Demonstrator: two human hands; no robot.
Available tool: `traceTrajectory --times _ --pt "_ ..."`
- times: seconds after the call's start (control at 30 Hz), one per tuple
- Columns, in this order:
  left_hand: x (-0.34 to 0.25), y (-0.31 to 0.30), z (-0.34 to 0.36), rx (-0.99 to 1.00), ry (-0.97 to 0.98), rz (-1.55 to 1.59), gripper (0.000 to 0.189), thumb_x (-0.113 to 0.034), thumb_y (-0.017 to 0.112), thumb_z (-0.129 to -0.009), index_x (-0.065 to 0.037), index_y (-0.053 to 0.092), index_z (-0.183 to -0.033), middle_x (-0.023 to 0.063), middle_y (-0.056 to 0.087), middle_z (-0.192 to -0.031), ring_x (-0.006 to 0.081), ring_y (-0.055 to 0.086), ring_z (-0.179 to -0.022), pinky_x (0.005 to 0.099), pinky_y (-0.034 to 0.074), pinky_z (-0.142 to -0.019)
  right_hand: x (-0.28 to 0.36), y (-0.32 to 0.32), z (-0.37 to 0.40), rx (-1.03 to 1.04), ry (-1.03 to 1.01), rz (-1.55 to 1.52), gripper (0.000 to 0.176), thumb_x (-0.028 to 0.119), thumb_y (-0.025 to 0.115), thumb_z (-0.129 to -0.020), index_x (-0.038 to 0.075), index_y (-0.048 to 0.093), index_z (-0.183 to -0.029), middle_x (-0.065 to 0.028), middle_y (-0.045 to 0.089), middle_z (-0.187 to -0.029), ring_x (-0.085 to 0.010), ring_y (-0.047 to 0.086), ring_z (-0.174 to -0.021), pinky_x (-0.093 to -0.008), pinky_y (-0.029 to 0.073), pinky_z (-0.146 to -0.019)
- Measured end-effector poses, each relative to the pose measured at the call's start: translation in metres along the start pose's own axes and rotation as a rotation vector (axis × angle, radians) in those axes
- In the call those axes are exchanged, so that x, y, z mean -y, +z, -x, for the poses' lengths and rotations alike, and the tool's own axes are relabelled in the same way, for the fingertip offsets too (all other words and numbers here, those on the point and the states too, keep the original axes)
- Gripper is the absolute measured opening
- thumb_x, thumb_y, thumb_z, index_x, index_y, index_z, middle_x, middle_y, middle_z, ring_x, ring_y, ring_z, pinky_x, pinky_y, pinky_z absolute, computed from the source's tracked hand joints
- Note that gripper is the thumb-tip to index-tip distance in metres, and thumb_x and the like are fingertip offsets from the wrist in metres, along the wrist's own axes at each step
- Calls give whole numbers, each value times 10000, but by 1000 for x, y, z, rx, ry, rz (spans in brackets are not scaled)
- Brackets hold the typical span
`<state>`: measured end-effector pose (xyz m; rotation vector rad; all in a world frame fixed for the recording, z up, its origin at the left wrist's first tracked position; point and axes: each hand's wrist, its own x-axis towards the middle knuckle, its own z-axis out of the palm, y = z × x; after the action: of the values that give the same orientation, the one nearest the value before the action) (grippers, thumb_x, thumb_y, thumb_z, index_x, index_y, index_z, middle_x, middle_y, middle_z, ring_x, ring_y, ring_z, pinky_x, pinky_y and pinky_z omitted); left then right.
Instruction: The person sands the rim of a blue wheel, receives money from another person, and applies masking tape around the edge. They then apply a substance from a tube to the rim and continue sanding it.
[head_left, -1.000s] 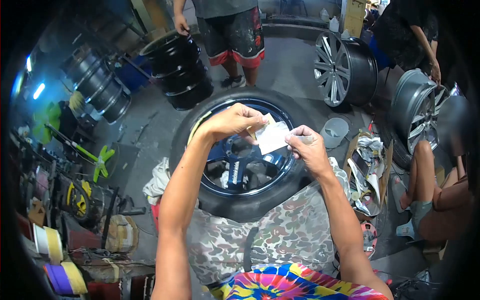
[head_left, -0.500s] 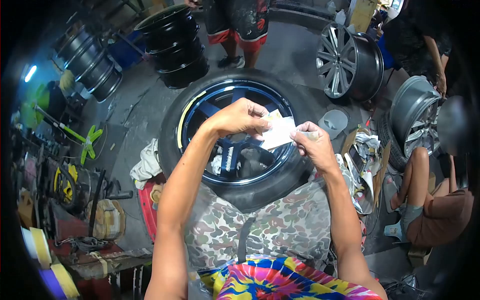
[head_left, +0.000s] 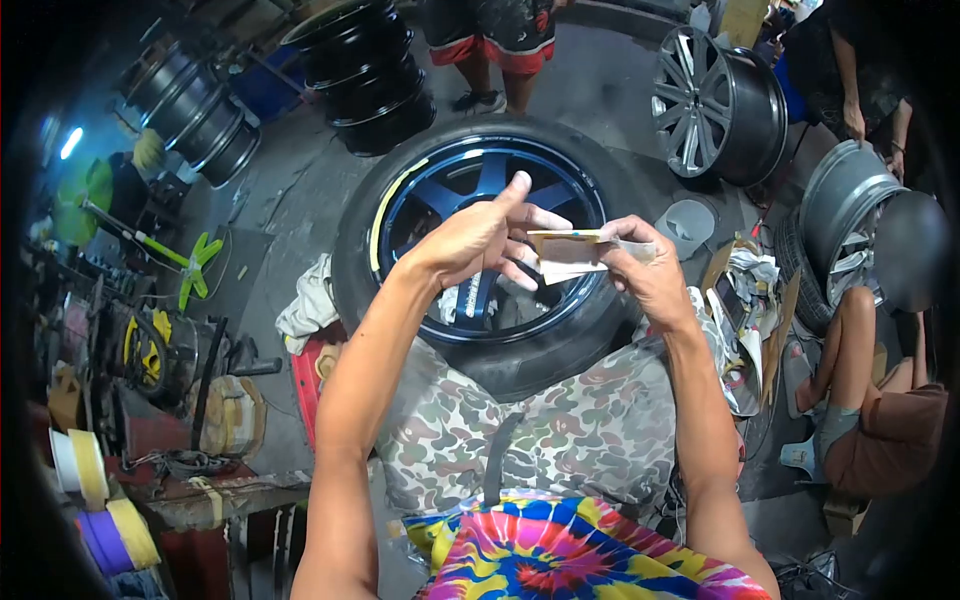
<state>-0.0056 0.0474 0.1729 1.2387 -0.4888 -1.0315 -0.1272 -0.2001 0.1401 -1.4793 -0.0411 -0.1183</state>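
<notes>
My right hand (head_left: 645,265) pinches one end of a small folded piece of paper (head_left: 568,256), pale with a tan edge, and holds it above the wheel. Just left of the paper, my left hand (head_left: 478,240) is open, thumb raised and fingers spread, their tips whitish with dust. Beneath both hands lies a dark blue spoked rim (head_left: 436,196) inside a black tyre (head_left: 535,362), flat in front of my knees. A pale yellow strip (head_left: 382,222) runs along the rim's left edge. My hands and forearms hide part of the spokes.
Black rims (head_left: 370,75) are stacked at the back left. A silver wheel (head_left: 692,110) stands at the back right, near a translucent bucket (head_left: 688,222). Papers fill a cardboard box (head_left: 745,320) on the right. A person stands opposite; others are at the right.
My left hand has let go of the paper and spread its fingers. My right hand keeps the paper, now turned more edge-on. The whole view has shifted slightly.
</notes>
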Motion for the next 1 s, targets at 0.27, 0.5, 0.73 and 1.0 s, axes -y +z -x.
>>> traceTrajectory --times 0.27,0.5,0.73,1.0 --pt "43 15 36 -198 134 -273 274 -185 782 -1019 31 747 -1184 97 789 -981 106 726 -769 262 611 -707 -2 28 5 120 -4 234 185 72 679 -1009 26 744 -1176 44 683 -926 9 529 -735 -193 412 -631" --pt "66 -3 180 -744 178 -343 193 -130 743 -1034 8 702 -1163 74 750 -1000 113 725 -791 240 584 -649 -3 45 16 193 68 390 173 147 765 -1014 17 760 -1127 72 595 -806 -16 472 -739 -222 369 -648" --pt "218 39 316 -1341 8 41 99 -66 585 -1073 -20 667 -1105 130 771 -1025 153 731 -788 320 624 -697 -6 46 23 224 95 431 139 155 744 -1031 26 758 -1079 78 582 -792 -13 452 -709 -224 342 -622" --pt "356 136 383 -963 -309 449 168 -91 640 -1054 -68 726 -1197 -21 755 -1012 69 675 -756 224 500 -619 -8 53 18 273 102 443 148 179 740 -1044 40 769 -1085 90 573 -787 -1 432 -666 -212 313 -579"
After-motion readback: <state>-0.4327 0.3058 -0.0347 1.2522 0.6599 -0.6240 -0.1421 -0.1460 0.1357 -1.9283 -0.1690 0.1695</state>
